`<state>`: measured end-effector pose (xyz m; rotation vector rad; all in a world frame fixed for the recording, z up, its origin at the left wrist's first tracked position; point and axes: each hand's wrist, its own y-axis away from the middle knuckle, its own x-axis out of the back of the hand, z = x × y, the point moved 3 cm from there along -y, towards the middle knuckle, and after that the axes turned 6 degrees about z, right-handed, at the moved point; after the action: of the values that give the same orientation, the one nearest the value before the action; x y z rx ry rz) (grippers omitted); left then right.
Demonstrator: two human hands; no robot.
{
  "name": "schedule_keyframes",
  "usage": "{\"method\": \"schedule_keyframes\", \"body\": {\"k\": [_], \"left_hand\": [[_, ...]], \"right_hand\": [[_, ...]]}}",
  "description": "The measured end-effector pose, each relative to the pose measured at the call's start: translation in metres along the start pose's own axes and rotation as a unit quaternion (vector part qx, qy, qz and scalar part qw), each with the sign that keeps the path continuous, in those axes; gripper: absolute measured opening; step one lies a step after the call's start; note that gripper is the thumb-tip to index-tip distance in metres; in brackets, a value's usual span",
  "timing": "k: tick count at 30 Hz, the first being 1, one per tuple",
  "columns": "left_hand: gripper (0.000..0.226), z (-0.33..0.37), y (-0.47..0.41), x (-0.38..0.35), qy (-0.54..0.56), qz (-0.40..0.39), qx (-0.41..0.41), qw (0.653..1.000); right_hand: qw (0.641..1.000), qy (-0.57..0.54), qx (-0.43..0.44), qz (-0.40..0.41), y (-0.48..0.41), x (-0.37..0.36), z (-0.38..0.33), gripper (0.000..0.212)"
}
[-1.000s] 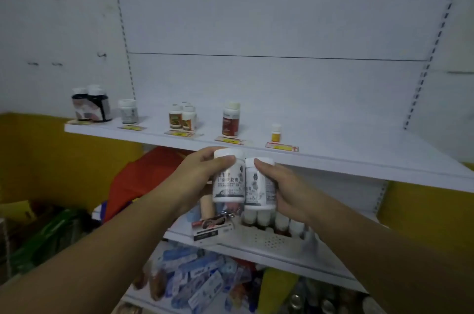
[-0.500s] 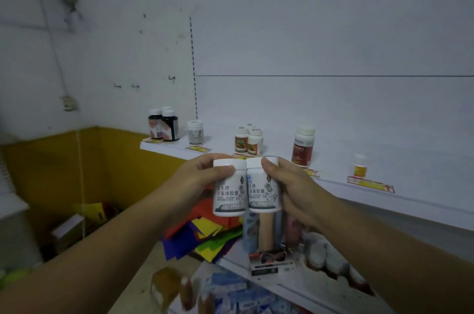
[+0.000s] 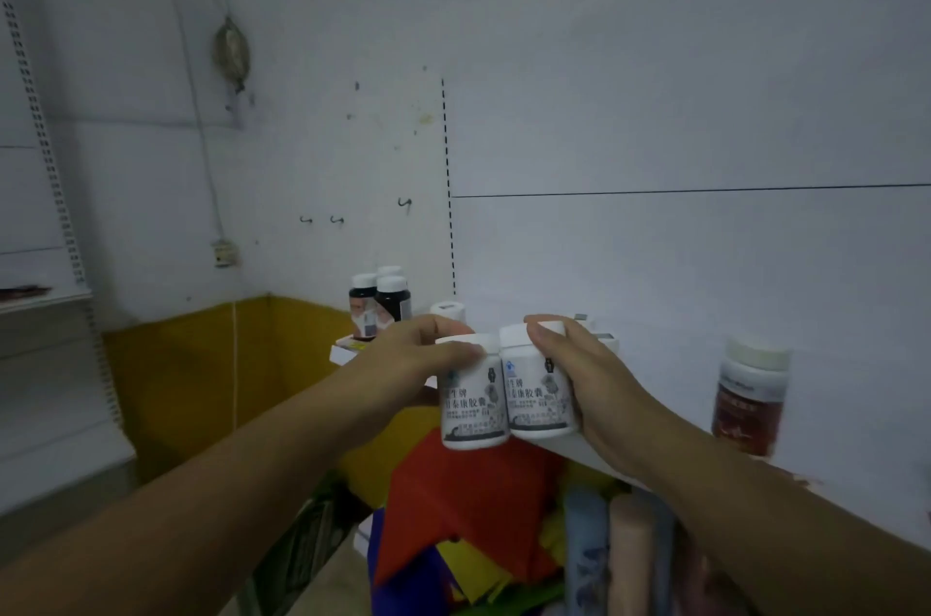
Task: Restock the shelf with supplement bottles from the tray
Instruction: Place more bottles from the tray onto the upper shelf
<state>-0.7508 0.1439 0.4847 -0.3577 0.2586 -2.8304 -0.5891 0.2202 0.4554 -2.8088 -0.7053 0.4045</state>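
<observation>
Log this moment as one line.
left hand: grips left white bottle | right hand: grips right white bottle | bottles: upright, side by side, at shelf front edge

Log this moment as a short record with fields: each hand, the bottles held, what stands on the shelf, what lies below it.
left hand: grips the left white bottle near its cap
right hand: grips the right white bottle near its cap
held bottles: upright, side by side, at the front edge of the shelf; unclear whether they rest on it
on shelf: dark bottles at the left end, red-brown bottle to the right
below shelf: red and yellow sheets
</observation>
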Motion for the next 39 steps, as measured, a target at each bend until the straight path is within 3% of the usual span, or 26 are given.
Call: {"method": "schedule_keyframes", "body": {"k": [8, 12, 17, 23, 28, 30, 32, 35, 39], "left_hand": [[0.025, -0.021, -0.071, 0.035, -0.039, -0.002, -0.019, 0.999], [0.017, -0.008, -0.124, 0.068, -0.031, 0.024, -0.071, 0.997], [0.035, 0.014, -0.201, 0.109, -0.034, 0.063, -0.146, 0.987], [0.045, -0.002, -0.273, 0.093, -0.050, 0.000, -0.130, 0.990], [0.053, -0.029, -0.301, 0.074, -0.106, -0.068, -0.071, 0.990], [0.046, -0.037, -0.306, 0.069, -0.119, -0.092, -0.062, 0.987], [0.026, -0.043, -0.306, 0.062, -0.149, -0.121, -0.060, 0.980], [0.017, -0.053, -0.302, 0.051, -0.209, -0.174, -0.040, 0.962], [0.029, -0.067, -0.298, 0.047, -0.249, -0.221, 0.012, 0.943]], "right_hand": [[0.987, 0.136, 0.059, 0.067, -0.061, -0.030, 0.015, 0.024], [0.945, 0.274, 0.125, 0.125, -0.102, -0.042, 0.006, 0.030], [0.884, 0.414, 0.116, 0.183, -0.147, -0.044, 0.017, 0.029], [0.844, 0.491, 0.027, 0.214, -0.170, -0.039, 0.053, 0.025], [0.844, 0.491, 0.028, 0.215, -0.175, -0.046, 0.063, 0.016], [0.840, 0.499, 0.030, 0.212, -0.176, -0.050, 0.065, 0.015], [0.832, 0.510, 0.033, 0.215, -0.174, -0.054, 0.067, 0.016], [0.804, 0.553, 0.053, 0.213, -0.170, -0.055, 0.068, 0.017], [0.755, 0.625, 0.059, 0.189, -0.168, -0.058, 0.065, 0.028]]}}
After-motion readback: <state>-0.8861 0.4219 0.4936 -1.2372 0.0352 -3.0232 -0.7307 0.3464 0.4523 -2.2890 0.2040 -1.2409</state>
